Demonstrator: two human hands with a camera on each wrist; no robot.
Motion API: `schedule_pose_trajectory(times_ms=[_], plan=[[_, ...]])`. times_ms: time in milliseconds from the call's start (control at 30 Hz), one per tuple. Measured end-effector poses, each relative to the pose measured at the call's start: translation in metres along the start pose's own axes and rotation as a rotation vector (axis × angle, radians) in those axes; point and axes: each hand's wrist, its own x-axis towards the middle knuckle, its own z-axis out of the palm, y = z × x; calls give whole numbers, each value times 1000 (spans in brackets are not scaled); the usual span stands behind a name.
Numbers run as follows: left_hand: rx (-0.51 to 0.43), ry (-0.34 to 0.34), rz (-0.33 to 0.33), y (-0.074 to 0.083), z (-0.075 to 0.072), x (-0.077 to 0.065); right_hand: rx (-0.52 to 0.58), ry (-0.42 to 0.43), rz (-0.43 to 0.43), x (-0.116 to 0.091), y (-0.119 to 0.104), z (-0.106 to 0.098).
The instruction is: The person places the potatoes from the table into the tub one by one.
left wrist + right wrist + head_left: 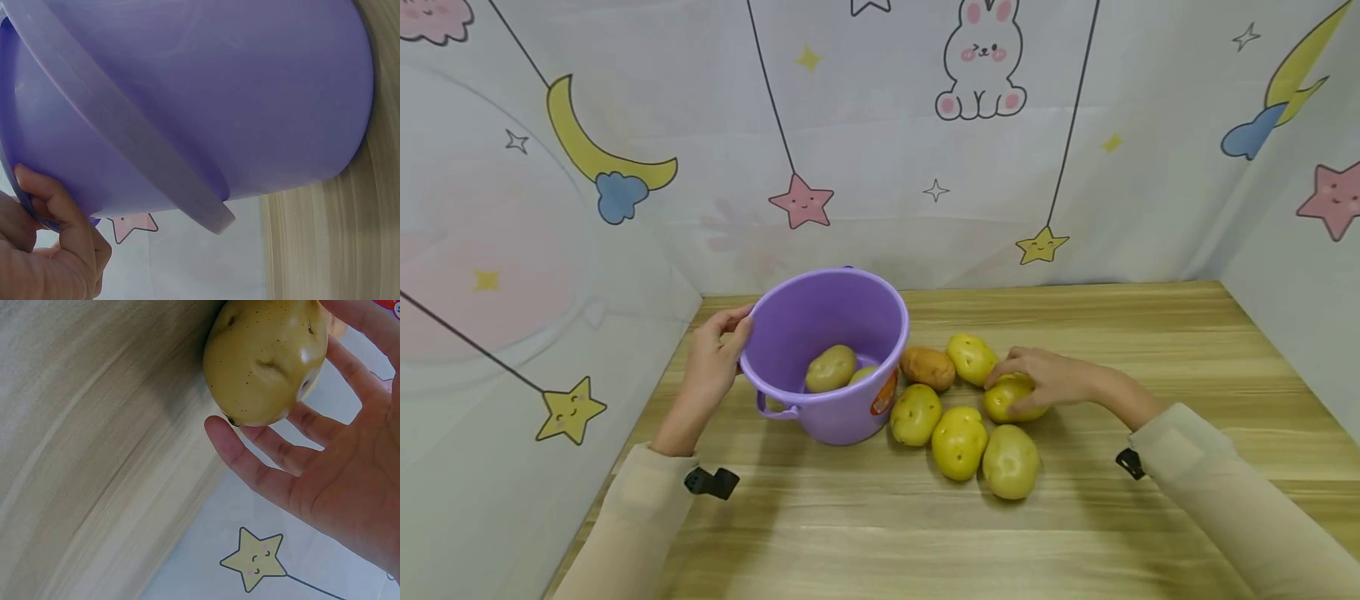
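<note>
A purple bucket [838, 421] stands on the table left of centre. My left hand [711, 358] grips its rim on the left side, fingers wrapped over the edge in the left wrist view. Inside the bucket lie a potato [832, 369] and part of another yellow one [862, 374]. To the right, my right hand [1048, 379] holds a yellow potato [265, 362] that rests on the table, fingers round its far side and thumb on the near side. Several more potatoes cluster between hand and bucket, among them a brown one [928, 368] and a pale one [1011, 462].
The wood-grain table [820, 533] meets a white curtain [880, 242] printed with stars, moons and a rabbit at the back and sides. A purple carrying handle [137, 144] hangs along the bucket's outer wall. Dark straps circle both sleeved wrists.
</note>
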Motion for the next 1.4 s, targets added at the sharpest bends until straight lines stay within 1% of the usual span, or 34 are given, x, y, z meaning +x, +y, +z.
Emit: schedule_pose_trajectory(times_ms=[367,633,867,1133,1300,1400], plan=[[-13,-6,-2,3,-1,1,37,3,-33,1,4,4],[-24,-9,-3,3,-2,1,60,0,-24,1,4,4],[-35,-12,-2,1,-2,3,61,23,-63,1,6,6],[-15,-18,0,3,-3,5,63,23,-60,2,9,5],[-23,-20,-7,3,-3,5,69,27,-58,3,8,5],[-27,-19,-8,2,-3,5,79,13,-32,3,6,5]])
